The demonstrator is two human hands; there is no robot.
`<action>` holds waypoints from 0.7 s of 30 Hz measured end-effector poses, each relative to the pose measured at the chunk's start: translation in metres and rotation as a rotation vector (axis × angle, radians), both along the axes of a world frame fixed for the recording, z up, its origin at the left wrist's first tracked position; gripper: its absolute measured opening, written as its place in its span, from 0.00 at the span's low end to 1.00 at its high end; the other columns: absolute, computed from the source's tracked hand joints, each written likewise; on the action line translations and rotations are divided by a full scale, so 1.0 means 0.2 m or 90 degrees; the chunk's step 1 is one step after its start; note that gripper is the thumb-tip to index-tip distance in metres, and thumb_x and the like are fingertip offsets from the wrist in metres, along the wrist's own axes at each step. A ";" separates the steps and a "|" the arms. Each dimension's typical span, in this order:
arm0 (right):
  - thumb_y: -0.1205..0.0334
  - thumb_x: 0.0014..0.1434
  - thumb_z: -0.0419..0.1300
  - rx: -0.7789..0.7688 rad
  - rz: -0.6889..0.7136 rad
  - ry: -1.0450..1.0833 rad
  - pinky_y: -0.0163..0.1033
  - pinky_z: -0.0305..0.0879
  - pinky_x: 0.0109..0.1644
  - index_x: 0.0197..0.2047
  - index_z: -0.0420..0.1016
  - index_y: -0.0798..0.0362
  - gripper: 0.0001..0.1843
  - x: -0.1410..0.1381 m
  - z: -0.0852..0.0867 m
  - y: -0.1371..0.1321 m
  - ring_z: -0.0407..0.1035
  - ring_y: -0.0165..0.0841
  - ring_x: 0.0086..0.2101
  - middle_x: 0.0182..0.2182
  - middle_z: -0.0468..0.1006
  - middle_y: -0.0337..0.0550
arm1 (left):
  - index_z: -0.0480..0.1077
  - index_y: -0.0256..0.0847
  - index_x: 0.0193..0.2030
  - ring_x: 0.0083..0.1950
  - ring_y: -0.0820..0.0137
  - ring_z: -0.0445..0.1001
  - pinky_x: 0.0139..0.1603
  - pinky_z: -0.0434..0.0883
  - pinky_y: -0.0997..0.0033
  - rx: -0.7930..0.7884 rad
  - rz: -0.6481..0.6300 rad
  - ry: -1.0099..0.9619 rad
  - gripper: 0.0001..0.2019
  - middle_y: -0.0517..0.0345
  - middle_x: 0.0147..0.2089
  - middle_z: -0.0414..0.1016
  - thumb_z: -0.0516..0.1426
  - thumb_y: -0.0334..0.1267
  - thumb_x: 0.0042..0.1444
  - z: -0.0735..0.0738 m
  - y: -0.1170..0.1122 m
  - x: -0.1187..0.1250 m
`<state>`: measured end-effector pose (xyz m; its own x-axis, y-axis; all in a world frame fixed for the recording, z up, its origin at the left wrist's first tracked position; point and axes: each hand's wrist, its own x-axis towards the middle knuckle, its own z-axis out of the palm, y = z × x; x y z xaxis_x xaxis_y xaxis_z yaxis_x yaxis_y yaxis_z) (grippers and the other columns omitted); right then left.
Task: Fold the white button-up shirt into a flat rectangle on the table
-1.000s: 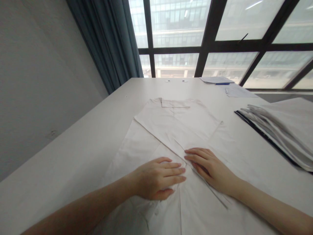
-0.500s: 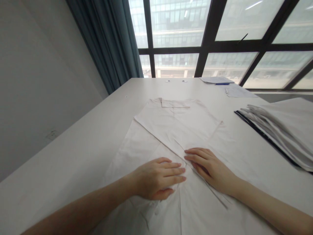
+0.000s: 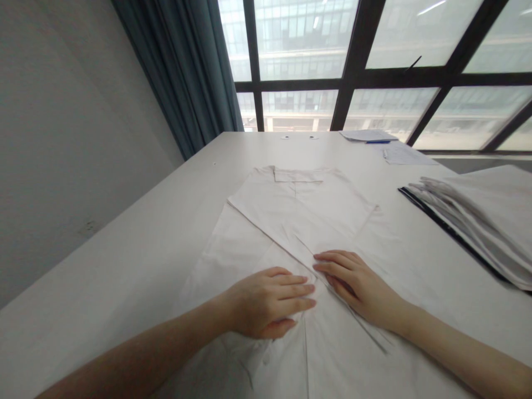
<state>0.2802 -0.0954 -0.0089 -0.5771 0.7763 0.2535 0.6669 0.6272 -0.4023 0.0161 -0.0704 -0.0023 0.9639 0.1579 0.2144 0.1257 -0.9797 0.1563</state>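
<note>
A white shirt lies spread out on the white table, its collar at the far end. One of its parts is folded slantwise across the body, making a diagonal edge from the upper left down to the right. My left hand rests flat on the cloth just below that edge, fingers stretched out and slightly apart. On the fold's edge lies my right hand, its fingers extended and pressing lightly on the fabric, the thumb partly hidden beneath. A button shows near the bottom, under my left wrist.
A stack of white folded cloth with a dark edge below it lies at the right of the table. Papers and a blue pen are at the far right. A blue curtain hangs by the window.
</note>
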 end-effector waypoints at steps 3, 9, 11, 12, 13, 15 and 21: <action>0.67 0.66 0.50 -0.018 -0.001 0.005 0.49 0.61 0.59 0.55 0.71 0.49 0.17 0.00 -0.01 0.01 0.63 0.37 0.56 0.55 0.71 0.49 | 0.64 0.37 0.61 0.66 0.63 0.62 0.64 0.59 0.62 0.000 0.001 -0.007 0.20 0.52 0.65 0.66 0.49 0.38 0.64 0.00 0.00 0.00; 0.63 0.65 0.51 -0.140 0.037 -0.018 0.47 0.60 0.62 0.59 0.69 0.46 0.20 0.04 0.12 0.03 0.61 0.37 0.59 0.59 0.68 0.46 | 0.68 0.42 0.57 0.63 0.64 0.66 0.61 0.64 0.63 0.011 0.012 -0.015 0.15 0.54 0.61 0.71 0.51 0.37 0.64 0.07 0.00 0.00; 0.58 0.66 0.52 -0.190 0.064 -0.041 0.46 0.61 0.62 0.59 0.69 0.44 0.19 0.08 0.19 0.05 0.62 0.37 0.59 0.60 0.68 0.45 | 0.70 0.42 0.55 0.62 0.65 0.68 0.61 0.65 0.64 0.002 0.066 -0.026 0.14 0.55 0.58 0.74 0.52 0.35 0.64 0.10 0.04 -0.02; 0.56 0.66 0.52 -0.206 0.071 -0.045 0.45 0.62 0.61 0.58 0.70 0.44 0.18 0.10 0.22 0.07 0.64 0.37 0.58 0.60 0.68 0.44 | 0.70 0.43 0.53 0.60 0.66 0.69 0.61 0.65 0.64 -0.008 0.107 -0.035 0.13 0.55 0.56 0.75 0.52 0.34 0.64 0.11 0.07 -0.03; 0.55 0.67 0.51 -0.211 0.071 -0.044 0.44 0.63 0.60 0.56 0.72 0.43 0.17 0.13 0.24 0.10 0.65 0.36 0.56 0.58 0.70 0.43 | 0.71 0.43 0.52 0.59 0.66 0.71 0.61 0.66 0.64 -0.017 0.152 -0.044 0.13 0.56 0.55 0.76 0.52 0.33 0.63 0.12 0.11 -0.04; 0.55 0.67 0.49 -0.180 0.046 -0.041 0.43 0.65 0.57 0.52 0.74 0.45 0.17 0.20 0.26 0.21 0.69 0.36 0.53 0.55 0.74 0.43 | 0.73 0.43 0.51 0.57 0.67 0.72 0.60 0.67 0.64 -0.028 0.240 -0.065 0.13 0.56 0.55 0.76 0.51 0.33 0.64 0.12 0.23 -0.08; 0.59 0.62 0.53 0.014 -0.367 -0.168 0.58 0.60 0.57 0.56 0.71 0.54 0.20 0.47 0.15 0.78 0.67 0.50 0.53 0.52 0.75 0.56 | 0.76 0.40 0.47 0.59 0.61 0.70 0.64 0.63 0.56 -0.089 0.552 -0.098 0.14 0.50 0.57 0.74 0.52 0.34 0.59 0.04 0.83 -0.24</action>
